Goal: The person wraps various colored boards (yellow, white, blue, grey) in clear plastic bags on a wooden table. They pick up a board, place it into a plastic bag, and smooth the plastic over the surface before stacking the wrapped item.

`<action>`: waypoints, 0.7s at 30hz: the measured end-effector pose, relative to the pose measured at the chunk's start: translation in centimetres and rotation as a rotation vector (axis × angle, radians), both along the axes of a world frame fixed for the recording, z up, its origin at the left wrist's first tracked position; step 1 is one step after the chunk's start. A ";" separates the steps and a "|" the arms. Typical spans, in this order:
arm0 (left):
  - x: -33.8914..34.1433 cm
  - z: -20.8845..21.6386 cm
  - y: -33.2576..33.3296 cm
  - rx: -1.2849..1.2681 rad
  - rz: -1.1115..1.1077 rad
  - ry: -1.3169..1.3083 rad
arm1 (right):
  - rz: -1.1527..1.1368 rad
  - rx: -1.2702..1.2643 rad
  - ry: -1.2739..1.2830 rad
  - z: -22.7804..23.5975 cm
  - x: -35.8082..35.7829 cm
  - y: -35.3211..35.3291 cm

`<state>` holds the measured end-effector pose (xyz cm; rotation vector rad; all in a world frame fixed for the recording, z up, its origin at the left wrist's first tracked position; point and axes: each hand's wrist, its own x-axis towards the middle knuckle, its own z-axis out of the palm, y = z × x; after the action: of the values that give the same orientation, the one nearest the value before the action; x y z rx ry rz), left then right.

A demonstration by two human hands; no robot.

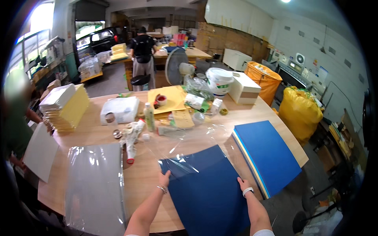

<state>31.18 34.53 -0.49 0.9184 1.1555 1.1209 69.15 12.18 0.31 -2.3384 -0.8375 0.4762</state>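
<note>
A large dark blue sheet (208, 192) lies between my hands over the table's near edge. Its left edge is pinched in my left hand (164, 179), and my right hand (243, 184) grips the right edge. The sheet's far end sits within a clear plastic sleeve (189, 139), which spreads flat beyond it. To the right rests a stack of blue sheets (267, 153) with pale and yellow layers along its side. On the left lies a grey sheet in clear plastic (94, 185).
White gloves (132, 135), a spray bottle (149, 117), yellow envelopes (167, 98) and a white bucket (219, 82) stand farther back. At far left, a person holds a white board (40, 152) near a wrapped stack (65, 108). A fan (177, 67) and another person (142, 55) are beyond.
</note>
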 end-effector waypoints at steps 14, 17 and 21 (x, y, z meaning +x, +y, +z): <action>0.9 4.7 2.8 0.169 -0.093 -0.148 | 0.498 0.331 0.487 -4.3 7.4 28.1; -1.0 2.3 1.5 0.046 -0.050 -0.010 | 0.448 0.204 0.605 -3.7 5.1 25.1; -1.4 0.9 -4.9 -0.126 -0.041 -0.033 | 0.537 0.064 0.438 -0.9 4.4 16.1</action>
<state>29.76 29.58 0.40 0.8203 1.1616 1.0146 73.58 28.28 -0.61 -1.8227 -1.2278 1.1173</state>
